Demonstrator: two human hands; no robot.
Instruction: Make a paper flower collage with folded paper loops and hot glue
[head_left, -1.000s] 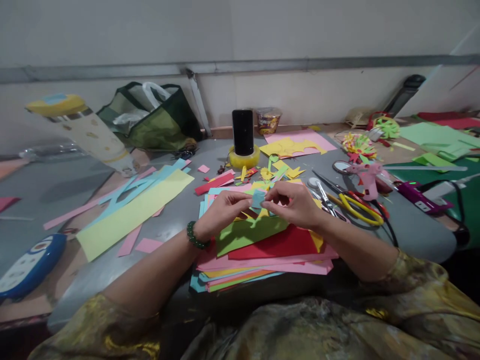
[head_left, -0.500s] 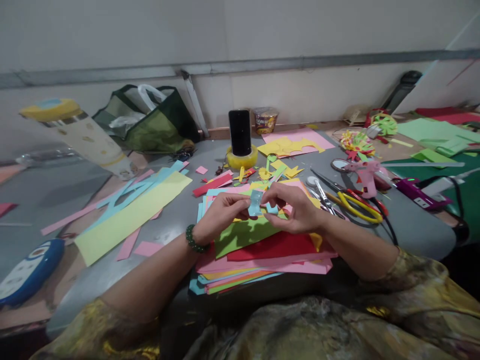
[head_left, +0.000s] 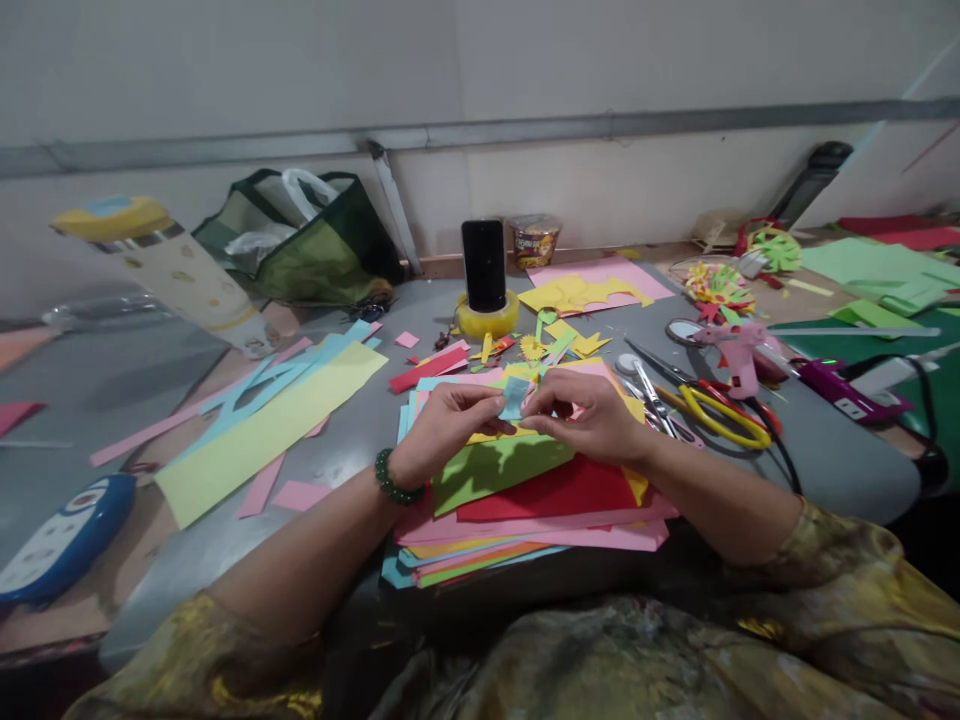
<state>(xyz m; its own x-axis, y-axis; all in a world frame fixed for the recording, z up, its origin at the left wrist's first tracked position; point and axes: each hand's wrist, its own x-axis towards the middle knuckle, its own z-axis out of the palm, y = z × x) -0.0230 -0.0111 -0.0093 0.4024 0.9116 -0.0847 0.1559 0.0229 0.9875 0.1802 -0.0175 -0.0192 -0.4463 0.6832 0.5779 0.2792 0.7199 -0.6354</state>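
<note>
A small piece of light blue paper is held up between my two hands, above a stack of coloured paper. My left hand, with a green bead bracelet at the wrist, pinches its left side between thumb and fingers. On the other side, my right hand is closed with thumb and index finger at the paper's right edge. Beneath them lie a green sheet and a red sheet, on top of pink sheets. Fingers partly cover the paper's edges.
Scissors with yellow handles and a pink glue gun lie to the right. A phone stands in a yellow tape roll behind the stack. Paper strips, a tilted bottle and a blue case are on the left.
My right thumb and fingers have closed in on the blue paper's right edge; before, they were slightly apart. The blue paper's angle has changed. My left hand keeps its pinch.
</note>
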